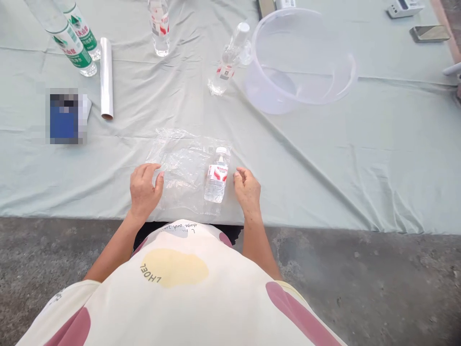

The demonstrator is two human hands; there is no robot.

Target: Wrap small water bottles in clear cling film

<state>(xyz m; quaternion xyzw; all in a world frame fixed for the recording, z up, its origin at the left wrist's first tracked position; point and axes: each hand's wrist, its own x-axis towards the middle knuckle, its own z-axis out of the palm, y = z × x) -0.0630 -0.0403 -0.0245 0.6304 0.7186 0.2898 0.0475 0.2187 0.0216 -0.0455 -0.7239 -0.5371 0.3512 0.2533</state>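
A small clear water bottle (216, 180) with a red and white label and white cap lies at the right side of a crumpled sheet of clear plastic film (180, 166), near the table's front edge. To the left, my left hand (146, 189) rests at the film's edge, fingers bent and thumb apart, holding nothing. My right hand (248, 187) is just right of the bottle and apart from it. Its fingers are loosely curled with a gap to the thumb, and nothing shows in them.
A roll of cling film (107, 79) lies left of centre, beside two green-labelled bottles (74, 50). Farther back are a small bottle (159, 29), another clear bottle (226, 69) and a translucent basin (270, 91). A blurred blue item (65, 120) lies at left.
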